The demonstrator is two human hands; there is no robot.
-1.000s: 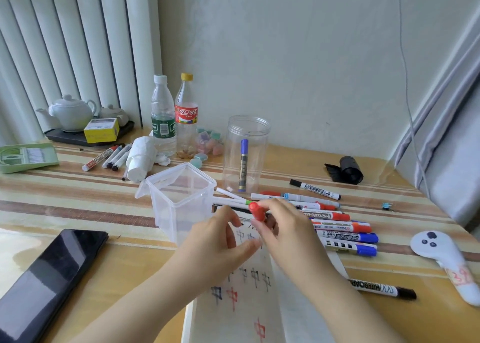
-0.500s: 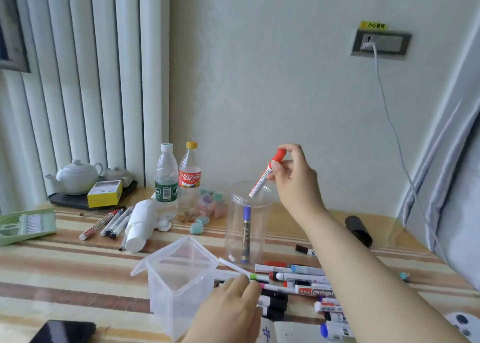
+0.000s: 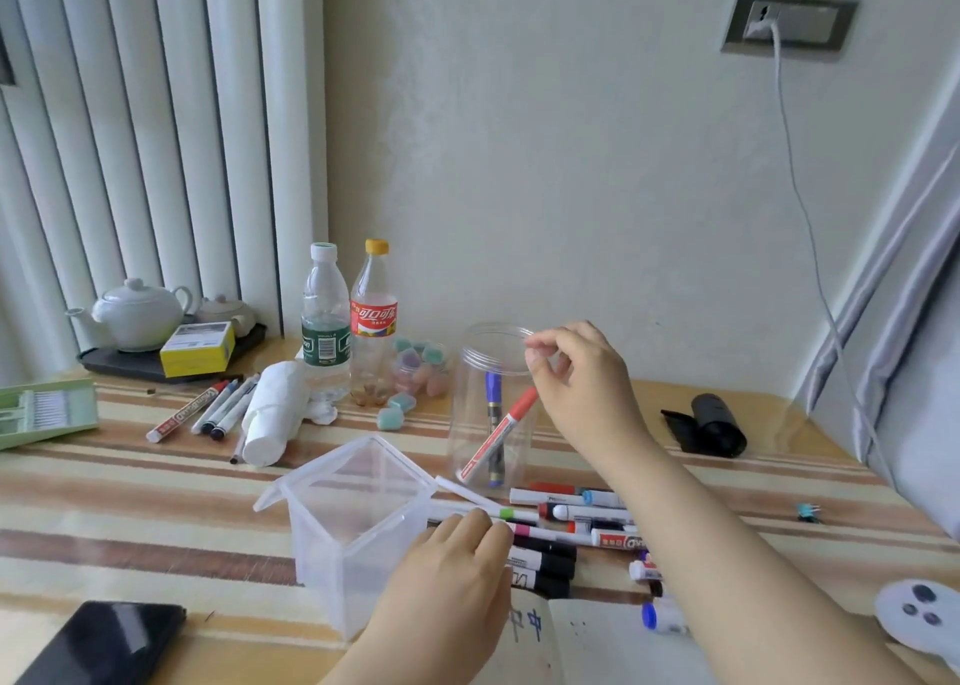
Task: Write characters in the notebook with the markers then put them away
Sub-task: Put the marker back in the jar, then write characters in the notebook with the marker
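Clear jar (image 3: 493,404) holds red marker (image 3: 498,432); right hand (image 3: 576,372) loosely curled above, left hand (image 3: 457,575) flat on markers (image 3: 566,539).

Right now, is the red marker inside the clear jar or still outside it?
Inside. The red marker leans tilted within the clear jar, next to a blue marker. The right hand is at the rim and holds nothing.

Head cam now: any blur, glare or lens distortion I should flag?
Head view: wide-angle bend in the blinds and curtain; soft daylight, weak shadows; glare on the phone and clear jar; right hand fingertips slightly smeared; red marker legible inside.
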